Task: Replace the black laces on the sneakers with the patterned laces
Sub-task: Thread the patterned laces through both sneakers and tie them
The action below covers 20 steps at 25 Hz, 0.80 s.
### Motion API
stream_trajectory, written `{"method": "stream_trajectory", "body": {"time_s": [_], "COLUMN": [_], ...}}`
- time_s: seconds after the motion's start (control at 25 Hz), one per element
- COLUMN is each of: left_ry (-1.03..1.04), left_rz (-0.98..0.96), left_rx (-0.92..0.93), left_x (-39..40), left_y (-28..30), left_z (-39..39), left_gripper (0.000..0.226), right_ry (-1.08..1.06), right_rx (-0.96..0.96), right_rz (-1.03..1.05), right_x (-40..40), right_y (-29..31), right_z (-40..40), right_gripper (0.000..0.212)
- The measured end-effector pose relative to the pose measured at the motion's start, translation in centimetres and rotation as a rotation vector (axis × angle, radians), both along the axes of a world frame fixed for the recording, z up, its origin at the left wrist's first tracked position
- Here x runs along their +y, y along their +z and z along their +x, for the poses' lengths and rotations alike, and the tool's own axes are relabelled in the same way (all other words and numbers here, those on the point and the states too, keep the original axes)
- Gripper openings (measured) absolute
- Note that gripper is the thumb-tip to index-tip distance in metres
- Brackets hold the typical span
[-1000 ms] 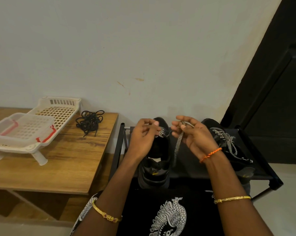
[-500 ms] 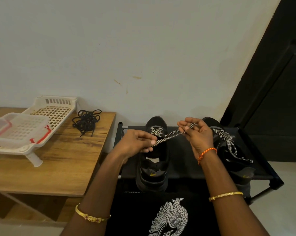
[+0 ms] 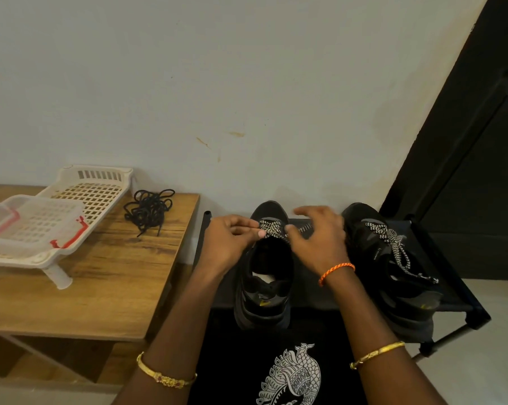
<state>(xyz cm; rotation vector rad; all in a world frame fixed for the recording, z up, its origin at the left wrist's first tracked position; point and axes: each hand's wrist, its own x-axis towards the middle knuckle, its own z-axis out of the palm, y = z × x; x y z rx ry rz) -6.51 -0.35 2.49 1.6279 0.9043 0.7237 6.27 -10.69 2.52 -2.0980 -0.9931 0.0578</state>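
Two black sneakers stand on a black shoe rack (image 3: 451,290). The left sneaker (image 3: 266,285) has a black-and-white patterned lace (image 3: 271,228) crossed over its front eyelets only. My left hand (image 3: 228,244) pinches that lace at the shoe's left side. My right hand (image 3: 317,241) holds the lace's other end with thumb and fingers at the right side; the end runs under my fingers. The right sneaker (image 3: 393,270) is fully laced with a patterned lace (image 3: 393,244). The removed black laces (image 3: 149,209) lie in a tangle on the wooden table.
A wooden table (image 3: 101,287) stands left of the rack, carrying a white plastic basket tray (image 3: 83,197) and a clear box with red clips (image 3: 27,226). A wall is straight ahead and a dark door (image 3: 480,171) at the right.
Both hands have come down onto the left sneaker's front. The lace, held stretched in the air between them before, now lies crossed flat over the eyelets.
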Motion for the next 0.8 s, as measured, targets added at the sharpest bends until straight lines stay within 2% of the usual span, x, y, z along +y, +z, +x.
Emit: {"method": "stream_trajectory", "body": {"time_s": [0.08, 0.2, 0.36, 0.48, 0.64, 0.72, 0.8], "left_ry": [-0.019, -0.013, -0.041, -0.047, 0.0, 0.009, -0.006], "left_rz": [-0.03, -0.055, 0.154, 0.235, 0.335, 0.337, 0.342], "left_rx": [-0.037, -0.038, 0.281, 0.388, 0.45, 0.447, 0.456], "left_x": [-0.2, 0.0, 0.3, 0.2, 0.2, 0.2, 0.3], "left_y": [0.2, 0.1, -1.2, -1.3, -1.0, -1.1, -1.2], "left_z": [0.2, 0.3, 0.4, 0.6, 0.7, 1.0, 1.1], "left_gripper": [0.019, 0.021, 0.023, 0.023, 0.017, 0.011, 0.007], "right_ry": [0.212, 0.29, 0.105, -0.06, -0.311, -0.311, -0.147], "right_rx": [-0.023, 0.121, 0.159, 0.134, -0.01, -0.076, 0.019], "right_rz": [0.01, 0.089, 0.093, 0.058, -0.29, -0.206, 0.045], "right_x": [0.6, 1.3, 1.6, 1.2, 0.5, 0.3, 0.6], "right_y": [0.2, -0.9, -1.1, -0.5, 0.0, 0.1, 0.0], "right_z": [-0.7, -0.2, 1.1, 2.1, 2.3, 2.2, 1.9], "right_gripper": [0.022, 0.013, 0.015, 0.012, 0.011, 0.009, 0.009]}}
